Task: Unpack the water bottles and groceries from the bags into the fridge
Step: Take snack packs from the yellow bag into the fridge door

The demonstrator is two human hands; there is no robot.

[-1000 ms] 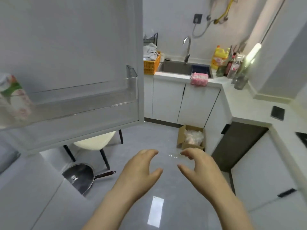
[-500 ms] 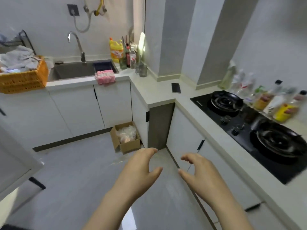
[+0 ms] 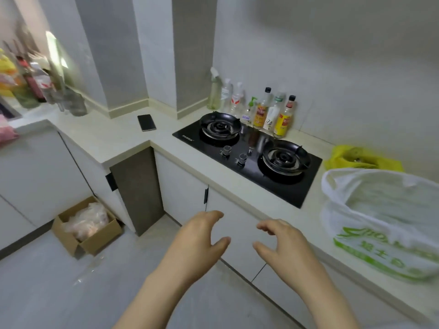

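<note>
Here, both hands are empty: the left hand and right hand hover with fingers spread and curled over the floor, near the counter. At right, 2 bags wait there: a white bag, mouth open toward the hob, long axis running left-right, and beyond it a yellow bag. The fridge is out of view; unpacking appears unfinished.
</note>
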